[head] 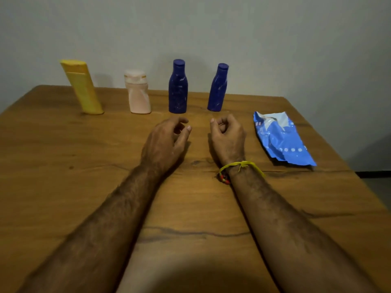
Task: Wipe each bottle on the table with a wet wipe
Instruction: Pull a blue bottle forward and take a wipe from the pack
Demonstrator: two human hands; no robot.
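Note:
Several bottles stand in a row near the far edge of the wooden table (63,197): a yellow bottle (81,87) at the left, a pale pink bottle (138,93), then two dark blue bottles (178,87) (218,88). A crumpled blue wet wipe pack (281,138) lies at the right. My left hand (167,142) rests on the table in front of the blue bottles, fingers loosely curled, holding nothing. My right hand (227,136) rests beside it, fingers curled inward, empty, left of the pack. Neither hand touches a bottle.
A plain wall rises behind the table. The table's right edge runs just past the wipe pack, with dark floor beyond. A yellow thread band circles my right wrist (241,168).

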